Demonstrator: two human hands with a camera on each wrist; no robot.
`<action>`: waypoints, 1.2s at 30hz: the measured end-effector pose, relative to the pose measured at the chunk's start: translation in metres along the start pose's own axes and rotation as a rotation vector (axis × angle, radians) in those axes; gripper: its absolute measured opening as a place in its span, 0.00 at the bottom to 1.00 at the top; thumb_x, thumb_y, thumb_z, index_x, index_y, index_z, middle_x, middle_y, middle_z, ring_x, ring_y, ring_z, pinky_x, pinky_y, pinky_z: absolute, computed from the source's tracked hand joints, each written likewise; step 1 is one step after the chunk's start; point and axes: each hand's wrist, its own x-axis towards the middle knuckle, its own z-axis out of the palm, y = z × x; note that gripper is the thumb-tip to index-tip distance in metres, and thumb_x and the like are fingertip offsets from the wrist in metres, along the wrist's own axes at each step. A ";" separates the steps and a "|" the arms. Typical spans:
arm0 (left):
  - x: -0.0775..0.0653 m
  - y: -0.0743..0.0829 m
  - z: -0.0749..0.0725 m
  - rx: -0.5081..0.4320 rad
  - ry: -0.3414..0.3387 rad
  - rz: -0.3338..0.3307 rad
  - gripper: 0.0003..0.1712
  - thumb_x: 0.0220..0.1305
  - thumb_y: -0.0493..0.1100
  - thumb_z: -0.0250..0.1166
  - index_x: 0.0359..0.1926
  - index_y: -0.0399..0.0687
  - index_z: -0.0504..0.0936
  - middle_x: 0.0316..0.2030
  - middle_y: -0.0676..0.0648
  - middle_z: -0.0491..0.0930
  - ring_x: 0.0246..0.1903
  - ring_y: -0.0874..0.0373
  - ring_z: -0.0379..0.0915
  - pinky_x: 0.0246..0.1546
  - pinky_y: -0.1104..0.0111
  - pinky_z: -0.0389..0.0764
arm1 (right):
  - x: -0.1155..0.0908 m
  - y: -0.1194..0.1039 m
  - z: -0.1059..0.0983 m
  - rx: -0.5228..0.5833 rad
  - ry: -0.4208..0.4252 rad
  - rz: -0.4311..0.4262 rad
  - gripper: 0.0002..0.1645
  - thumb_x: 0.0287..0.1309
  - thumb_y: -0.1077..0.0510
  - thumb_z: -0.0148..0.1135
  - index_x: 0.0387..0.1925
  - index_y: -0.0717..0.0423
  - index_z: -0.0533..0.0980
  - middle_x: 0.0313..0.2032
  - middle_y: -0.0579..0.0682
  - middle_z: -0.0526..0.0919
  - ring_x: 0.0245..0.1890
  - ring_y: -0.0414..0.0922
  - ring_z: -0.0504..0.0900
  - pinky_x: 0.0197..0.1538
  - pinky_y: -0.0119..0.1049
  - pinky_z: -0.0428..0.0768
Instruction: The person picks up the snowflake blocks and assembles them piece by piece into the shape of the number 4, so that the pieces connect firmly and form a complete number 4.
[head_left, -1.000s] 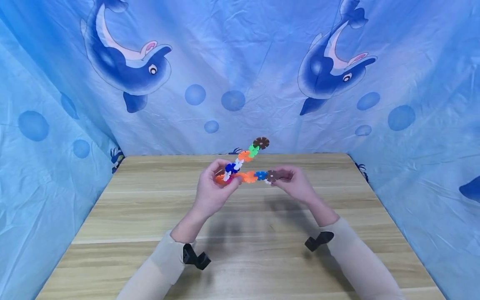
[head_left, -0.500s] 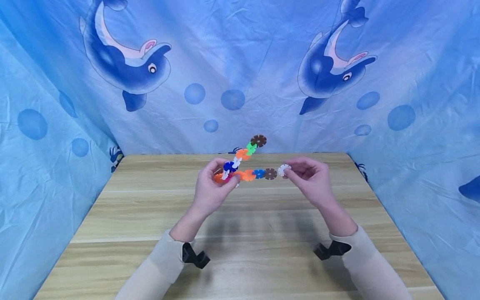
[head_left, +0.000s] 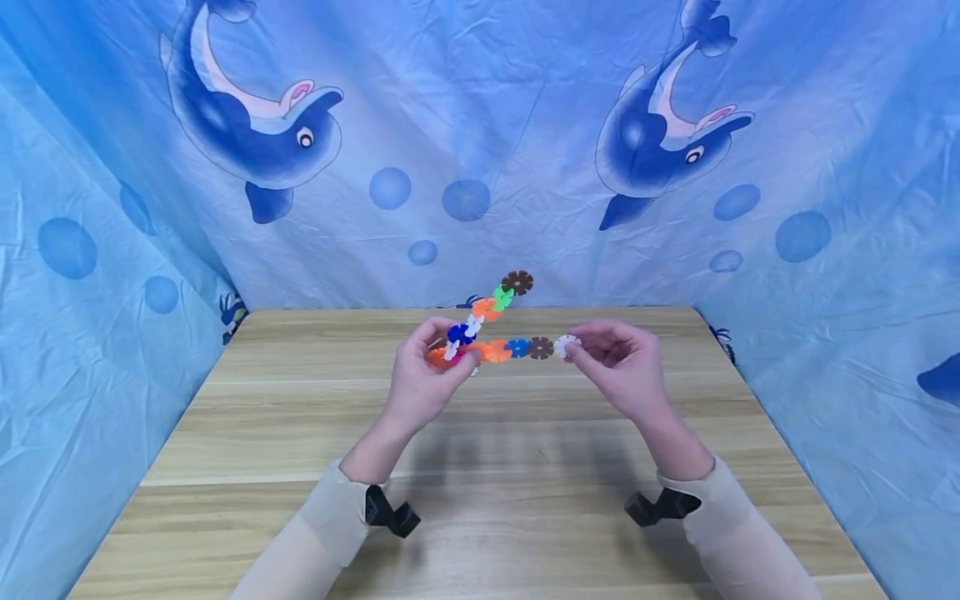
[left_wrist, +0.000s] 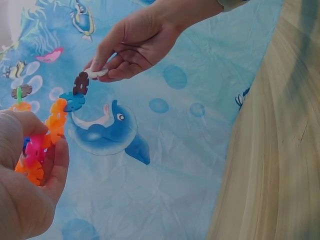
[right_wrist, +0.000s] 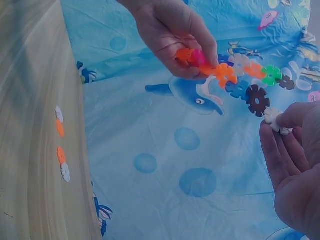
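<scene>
Above the table, my left hand (head_left: pixel 426 377) pinches a chain of notched plastic snowflake discs between thumb and fingers. One arm of the chain slants up and away through dark blue, white, orange and green discs to a brown disc (head_left: pixel 517 282). The other arm runs right through orange discs (head_left: pixel 496 351) and a blue disc (head_left: pixel 517 347) to a second brown disc (head_left: pixel 542 348). A pink disc (left_wrist: pixel 35 150) shows inside my left grip. My right hand (head_left: pixel 622 367) pinches a white snowflake disc (right_wrist: pixel 272 119), its edge at the brown disc's rim; whether their notches interlock, I cannot tell.
Low on the wooden table (head_left: pixel 510 517), the right wrist view shows orange discs (right_wrist: pixel 61 155) and white discs (right_wrist: pixel 65 172) in two short pieces. Blue dolphin-print cloth (head_left: pixel 525 150) hangs behind the table and along both sides.
My right hand moved right, off the brown disc, bringing the white disc into sight beside it. Since half a second ago, the white disc has shifted slightly left against the brown one.
</scene>
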 end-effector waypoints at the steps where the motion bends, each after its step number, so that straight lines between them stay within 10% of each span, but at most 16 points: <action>1: 0.000 0.000 0.000 0.001 -0.002 0.002 0.17 0.66 0.31 0.72 0.53 0.38 0.79 0.50 0.39 0.79 0.44 0.55 0.87 0.39 0.66 0.92 | -0.001 -0.001 0.000 -0.025 -0.004 -0.001 0.11 0.56 0.80 0.69 0.43 0.77 0.83 0.35 0.38 0.93 0.32 0.36 0.92 0.33 0.28 0.89; 24: 0.002 -0.003 -0.003 0.013 -0.163 0.065 0.13 0.65 0.26 0.70 0.50 0.33 0.81 0.44 0.30 0.85 0.39 0.62 0.87 0.40 0.70 0.92 | -0.006 -0.003 0.004 -0.029 -0.071 -0.162 0.14 0.52 0.88 0.64 0.38 0.77 0.81 0.39 0.39 0.91 0.37 0.36 0.93 0.36 0.32 0.91; 36: 0.002 -0.006 -0.004 -0.001 -0.216 0.088 0.12 0.65 0.25 0.69 0.48 0.31 0.80 0.40 0.44 0.84 0.37 0.62 0.87 0.38 0.70 0.91 | -0.004 0.001 0.002 -0.018 -0.125 -0.176 0.13 0.53 0.87 0.64 0.38 0.75 0.81 0.38 0.38 0.91 0.33 0.34 0.92 0.29 0.28 0.88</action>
